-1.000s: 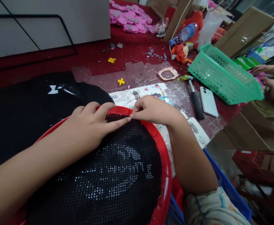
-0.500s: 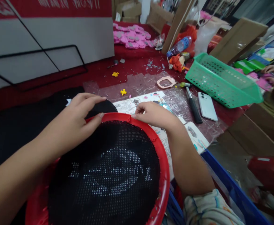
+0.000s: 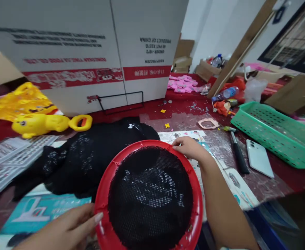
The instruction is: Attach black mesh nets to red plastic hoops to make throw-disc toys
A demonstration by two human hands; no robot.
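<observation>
A round red plastic hoop (image 3: 194, 180) with black mesh (image 3: 149, 194) stretched over it lies tilted in front of me. My right hand (image 3: 190, 147) pinches the hoop's far rim at the upper right, fingers closed on it. My left hand (image 3: 69, 225) holds the hoop's near left rim, with the thumb on the red edge. A heap of loose black mesh fabric (image 3: 90, 159) lies on the table just behind and left of the hoop.
A hammer (image 3: 237, 151) and a white phone (image 3: 259, 158) lie right of the hoop, with a green basket (image 3: 272, 133) beyond. A large cardboard box (image 3: 90, 52) stands behind. Yellow plastic toys (image 3: 38, 119) sit at left, pink parts (image 3: 183, 83) far back.
My left hand moved from the hoop's far rim down to its near left edge. The view lifted and pulled back, showing the whole hoop and the box behind. My right hand stayed on the far rim.
</observation>
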